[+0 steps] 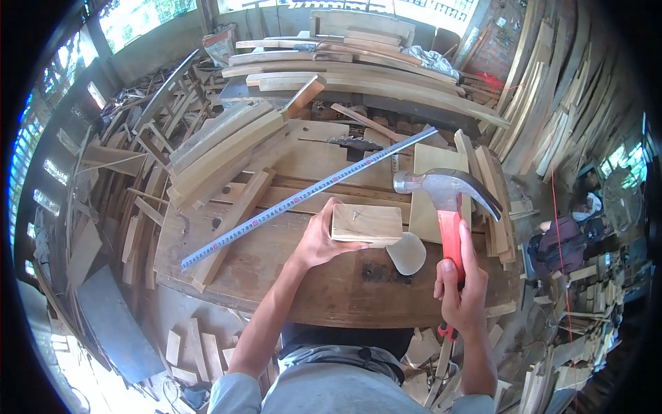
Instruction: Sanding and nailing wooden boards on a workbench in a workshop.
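Note:
My left hand (320, 239) grips a rectangular wooden block (369, 224) from its left side, fingers behind and thumb along the front. From the block's top face a small nail (355, 215) sticks up. In my right hand (463, 286) is a claw hammer (449, 224) with a red handle; its metal head is raised, the face toward the left and the claw toward the right. Head and block are apart. Just right of the block, a pale rounded disc-like piece (407, 254) shows above the wooden workbench (310, 297); the block partly covers it.
A blue-and-white measuring tape (310, 195) stretches diagonally across the bench. Behind it a circular saw blade (355, 143) pokes through the top. Boards (231, 155) are stacked at the bench's left, with a flat panel (429, 207) at right. More planks (345, 72) lie beyond.

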### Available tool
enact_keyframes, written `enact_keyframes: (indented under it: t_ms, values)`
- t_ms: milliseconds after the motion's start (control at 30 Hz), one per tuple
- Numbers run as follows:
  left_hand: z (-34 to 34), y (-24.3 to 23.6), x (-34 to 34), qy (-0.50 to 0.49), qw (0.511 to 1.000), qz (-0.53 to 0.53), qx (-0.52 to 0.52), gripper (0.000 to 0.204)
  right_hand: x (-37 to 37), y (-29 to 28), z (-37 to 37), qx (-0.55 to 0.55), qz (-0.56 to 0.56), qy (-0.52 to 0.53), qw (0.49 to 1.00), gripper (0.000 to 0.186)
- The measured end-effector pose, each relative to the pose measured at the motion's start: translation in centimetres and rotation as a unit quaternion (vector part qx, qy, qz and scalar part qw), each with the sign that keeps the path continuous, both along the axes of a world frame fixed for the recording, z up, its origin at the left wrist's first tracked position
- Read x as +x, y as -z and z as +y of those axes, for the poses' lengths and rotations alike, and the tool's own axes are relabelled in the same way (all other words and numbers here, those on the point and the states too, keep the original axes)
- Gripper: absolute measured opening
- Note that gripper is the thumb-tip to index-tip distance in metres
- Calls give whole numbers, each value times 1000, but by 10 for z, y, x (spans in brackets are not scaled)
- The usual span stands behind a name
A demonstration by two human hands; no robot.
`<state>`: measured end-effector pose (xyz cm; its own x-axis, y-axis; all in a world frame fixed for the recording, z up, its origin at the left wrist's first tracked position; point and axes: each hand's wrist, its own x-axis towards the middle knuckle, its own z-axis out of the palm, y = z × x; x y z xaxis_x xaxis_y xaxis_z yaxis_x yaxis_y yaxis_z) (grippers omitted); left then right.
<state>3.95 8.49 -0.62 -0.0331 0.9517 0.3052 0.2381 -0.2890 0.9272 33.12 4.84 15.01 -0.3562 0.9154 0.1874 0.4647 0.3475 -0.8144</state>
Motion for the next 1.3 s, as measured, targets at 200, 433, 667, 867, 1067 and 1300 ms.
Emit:
enact_keyframes:
  t_ms: [200, 433, 667, 867, 1067, 1300]
  values:
    - [-2, -3, 0, 0, 1000, -4, -14, 75, -8, -3, 13, 72, -45, -60, 995, 57]
    - [-3, -2, 1, -14, 1000, 13, 4, 74, -23, -35, 37, 103, -252, -170, 947, 56]
    - [-2, -5, 0, -1, 1000, 4, -15, 75, -32, -22, 37, 133, -107, -159, 972, 57]
    - [-5, -3, -2, -5, 1000, -10, -10, 73, -22, -56, 35, 57, -192, -152, 968, 56]
    - [-2, -9, -1, -6, 1000, 10, -21, 72, -30, -36, 37, 111, -92, -129, 981, 59]
    - [-2, -4, -2, -2, 1000, -9, -13, 74, -24, -43, 39, 77, -226, -184, 954, 57]
